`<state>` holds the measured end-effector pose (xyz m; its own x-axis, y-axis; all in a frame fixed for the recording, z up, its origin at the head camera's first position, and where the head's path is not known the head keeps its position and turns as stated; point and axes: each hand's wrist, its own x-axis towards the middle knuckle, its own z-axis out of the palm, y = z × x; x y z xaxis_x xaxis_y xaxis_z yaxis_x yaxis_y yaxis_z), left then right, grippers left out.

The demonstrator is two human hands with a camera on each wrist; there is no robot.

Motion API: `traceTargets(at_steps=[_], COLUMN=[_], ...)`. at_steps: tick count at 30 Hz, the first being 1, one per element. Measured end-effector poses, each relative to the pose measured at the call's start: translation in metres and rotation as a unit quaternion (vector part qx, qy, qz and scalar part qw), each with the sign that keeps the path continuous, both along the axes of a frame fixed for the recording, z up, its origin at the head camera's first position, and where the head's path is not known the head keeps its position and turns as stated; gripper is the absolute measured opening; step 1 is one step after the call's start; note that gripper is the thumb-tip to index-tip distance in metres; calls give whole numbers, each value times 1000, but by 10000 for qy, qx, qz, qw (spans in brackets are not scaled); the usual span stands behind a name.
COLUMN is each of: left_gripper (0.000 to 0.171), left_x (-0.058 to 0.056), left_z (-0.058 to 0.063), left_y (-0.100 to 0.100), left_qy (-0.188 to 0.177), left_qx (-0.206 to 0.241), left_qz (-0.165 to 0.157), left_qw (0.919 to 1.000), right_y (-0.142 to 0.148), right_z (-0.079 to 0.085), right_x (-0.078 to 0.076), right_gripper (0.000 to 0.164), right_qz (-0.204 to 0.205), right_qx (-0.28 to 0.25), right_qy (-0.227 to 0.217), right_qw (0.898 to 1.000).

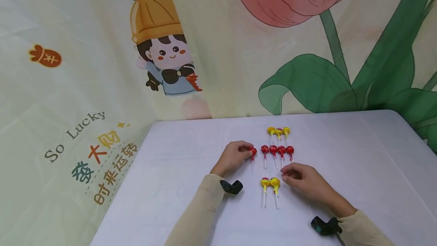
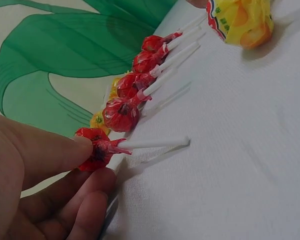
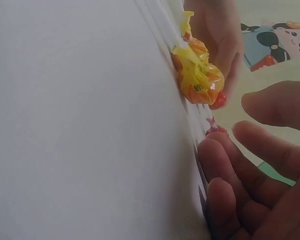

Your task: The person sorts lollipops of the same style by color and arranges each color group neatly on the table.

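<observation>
Between thumb and fingers, my left hand (image 1: 235, 156) pinches the wrapped head of a red lollipop (image 2: 97, 150). The lollipop's white stick points toward the near side of the table. Just right of it lies a row of several red lollipops (image 1: 273, 150), their sticks also pointing nearer. My right hand (image 1: 307, 181) hovers low over the table with loosely bent fingers and holds nothing. Thumb and fingertips stand apart in the right wrist view. Two yellow lollipops (image 1: 274, 183) lie side by side to the left of that hand.
Behind the red row lie three yellow lollipops (image 1: 279, 133). A white cloth covers the table (image 1: 358, 143). Beyond its back edge hangs a printed backdrop (image 1: 222, 48) with a tulip and a cartoon figure. Each wrist wears a black device (image 1: 231, 187).
</observation>
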<state>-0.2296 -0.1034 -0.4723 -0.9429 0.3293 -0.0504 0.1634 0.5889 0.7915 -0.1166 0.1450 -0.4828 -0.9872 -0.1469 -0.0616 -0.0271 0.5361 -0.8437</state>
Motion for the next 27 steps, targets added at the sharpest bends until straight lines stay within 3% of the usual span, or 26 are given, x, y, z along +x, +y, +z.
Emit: traceTargets(at_steps=[11,27], left_gripper=[22,22], left_x=[-5,-12], left_z=[2,2], left_y=[8,16], left_qy=[27,66], left_qx=[-75,-83], left_qz=[56,60], left_qw=[10000,9999], right_y=[-6,-5], right_z=[0,-1], right_x=[1,2], right_gripper=[19,21], right_qz=[6,204], right_qx=[106,182], right_qy=[-127,29], right_qw=[9999,9996])
